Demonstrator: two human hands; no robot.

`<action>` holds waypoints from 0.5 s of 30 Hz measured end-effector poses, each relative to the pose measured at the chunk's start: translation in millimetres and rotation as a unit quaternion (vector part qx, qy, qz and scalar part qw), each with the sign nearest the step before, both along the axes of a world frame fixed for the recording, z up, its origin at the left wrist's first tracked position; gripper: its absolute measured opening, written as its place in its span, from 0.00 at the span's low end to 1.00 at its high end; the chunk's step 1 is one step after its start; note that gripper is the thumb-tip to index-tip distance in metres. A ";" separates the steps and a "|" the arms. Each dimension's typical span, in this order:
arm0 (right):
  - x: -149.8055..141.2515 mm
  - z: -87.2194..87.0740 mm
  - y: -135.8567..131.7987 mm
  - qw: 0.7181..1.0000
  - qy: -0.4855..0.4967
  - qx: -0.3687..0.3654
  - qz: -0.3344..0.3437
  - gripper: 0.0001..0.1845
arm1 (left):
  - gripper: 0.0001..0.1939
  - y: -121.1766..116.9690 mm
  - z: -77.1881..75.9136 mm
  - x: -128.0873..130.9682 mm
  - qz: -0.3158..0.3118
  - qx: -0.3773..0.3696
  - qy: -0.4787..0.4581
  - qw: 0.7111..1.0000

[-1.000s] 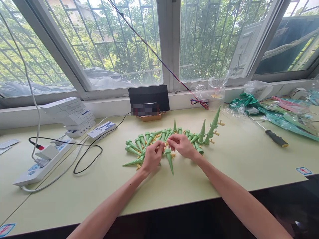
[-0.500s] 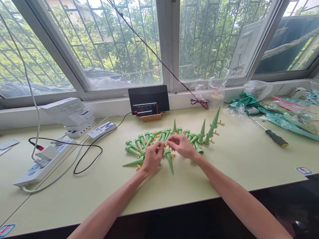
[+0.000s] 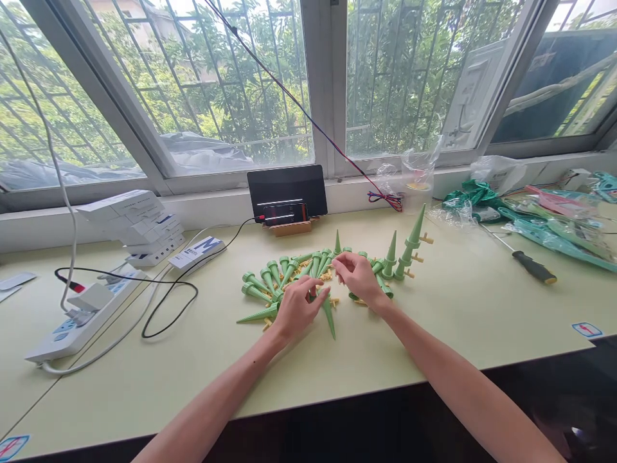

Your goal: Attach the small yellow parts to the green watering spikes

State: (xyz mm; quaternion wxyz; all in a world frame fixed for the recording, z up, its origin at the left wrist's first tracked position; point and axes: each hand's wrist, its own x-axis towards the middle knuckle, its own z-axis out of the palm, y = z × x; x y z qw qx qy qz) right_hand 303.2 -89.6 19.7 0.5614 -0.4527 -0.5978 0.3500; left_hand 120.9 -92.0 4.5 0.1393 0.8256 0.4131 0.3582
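Note:
Green plastic watering spikes (image 3: pixel 288 270) with small yellow valves lie in a pile on the table. My left hand (image 3: pixel 299 303) is low over the front of the pile, its thumb apart from its fingers and nothing visible between them. Just beside its thumb, a single green spike (image 3: pixel 329 319) lies with its tip toward me. My right hand (image 3: pixel 357 278) is over the pile's right part, fingertips drawn together; whatever they may hold is hidden. Small yellow pieces (image 3: pixel 326 275) show between the hands. At the right, stacked spikes (image 3: pixel 413 242) stand upright, tips up, with yellow valves sticking out.
A phone (image 3: pixel 285 213) and a black tablet (image 3: pixel 289 183) lean on a stand behind the pile. To the left are a power strip (image 3: pixel 58 341), cables and white boxes (image 3: pixel 139 222). A screwdriver (image 3: pixel 534 267) and plastic bags (image 3: pixel 563 225) lie at the right.
My hands have come apart: the right moved slightly right and up, and the left thumb spread from its fingers toward the front spike. The standing spikes have not moved.

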 end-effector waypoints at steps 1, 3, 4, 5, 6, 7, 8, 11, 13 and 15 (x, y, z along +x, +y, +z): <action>-0.1 0.0 -0.1 1.000 -0.001 0.000 0.001 0.14 | 0.14 0.0 -0.6 -0.3 0.001 0.002 0.012 1.000; -0.2 -0.1 -0.3 1.000 -0.002 0.001 0.003 0.14 | 0.15 0.1 -1.6 -0.9 -0.001 -0.002 0.029 1.000; -0.3 0.0 -0.4 1.000 -0.002 0.001 0.004 0.14 | 0.15 0.2 -1.9 -1.0 -0.002 -0.006 0.035 0.999; -0.3 0.0 -0.4 1.000 -0.002 0.001 0.005 0.14 | 0.15 0.4 -2.2 -1.1 -0.001 -0.009 0.040 0.999; -0.3 0.0 -0.4 1.000 -0.002 0.002 0.005 0.14 | 0.15 0.6 -2.4 -1.2 0.000 -0.011 0.044 0.999; -0.3 0.0 -0.4 1.000 -0.001 0.002 0.005 0.14 | 0.14 0.7 -2.4 -1.2 0.001 -0.011 0.049 0.999; -0.3 0.1 -0.4 1.000 -0.001 0.002 0.005 0.14 | 0.14 0.9 -2.4 -1.2 0.002 -0.012 0.054 0.998; -0.6 0.2 -0.6 1.000 0.001 -0.001 0.004 0.14 | 0.13 0.8 -2.1 -1.2 0.002 -0.011 0.069 0.998; -1.1 0.3 -0.9 1.000 0.000 -0.001 0.003 0.14 | 0.12 0.4 -1.8 -1.3 0.004 -0.011 0.075 0.997; -1.5 0.3 -1.1 1.000 -0.001 0.000 0.002 0.14 | 0.12 0.1 -1.6 -1.5 0.008 -0.013 0.081 0.997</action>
